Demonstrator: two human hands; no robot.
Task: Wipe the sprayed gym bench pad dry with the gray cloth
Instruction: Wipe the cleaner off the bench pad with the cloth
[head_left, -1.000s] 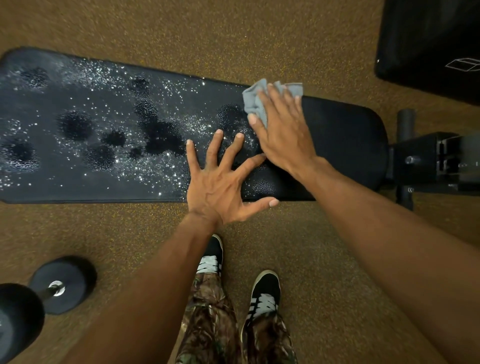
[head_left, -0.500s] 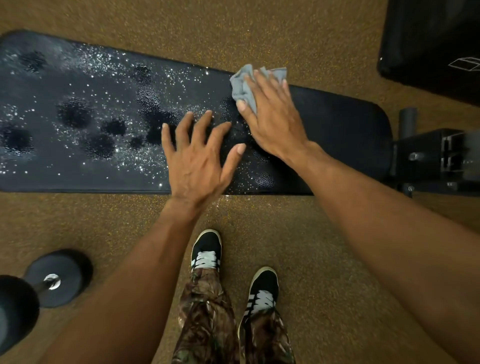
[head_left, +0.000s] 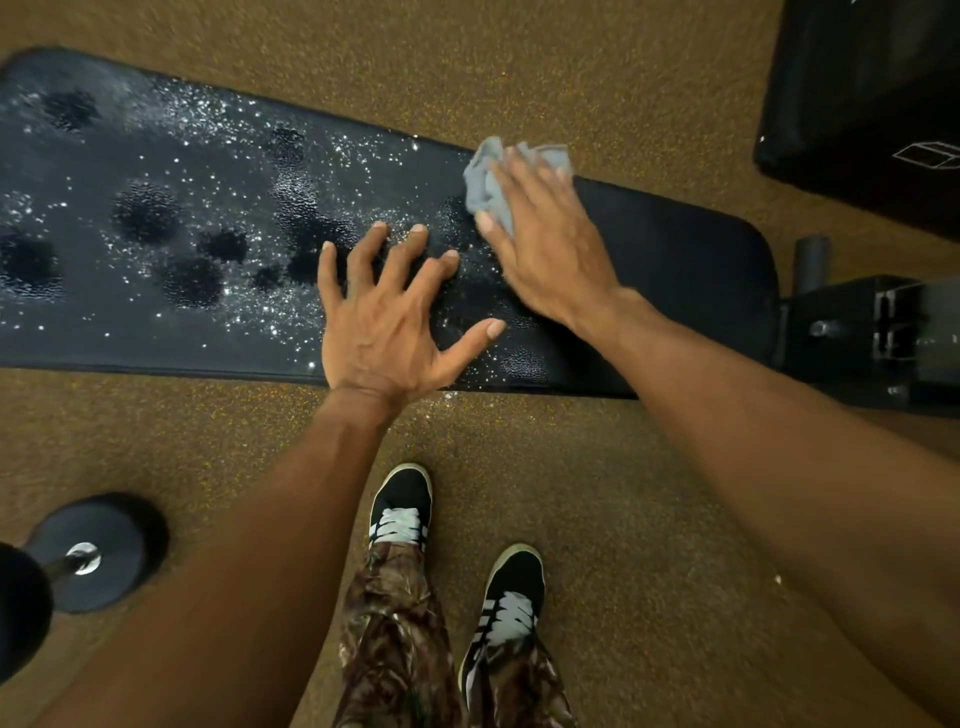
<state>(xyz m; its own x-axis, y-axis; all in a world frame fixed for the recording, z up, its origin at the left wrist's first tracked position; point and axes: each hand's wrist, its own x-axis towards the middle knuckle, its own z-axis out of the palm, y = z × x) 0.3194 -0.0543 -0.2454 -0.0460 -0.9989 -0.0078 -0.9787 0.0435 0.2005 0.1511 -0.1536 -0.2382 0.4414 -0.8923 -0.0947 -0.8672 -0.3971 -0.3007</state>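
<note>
The black gym bench pad lies across the view, covered with spray droplets on its left and middle, while its right end looks dry. My right hand presses the crumpled gray cloth flat against the pad near its far edge, with straight fingers on top of the cloth. My left hand rests on the pad beside it with fingers spread, touching the wet surface near the front edge.
A black dumbbell lies on the speckled brown floor at the lower left. The bench's black metal frame sticks out at the right. A black padded block sits at the upper right. My shoes stand below the bench.
My right hand has kept sliding the cloth along the pad's far edge. My left hand shifted left on the pad, its fingers bending a little.
</note>
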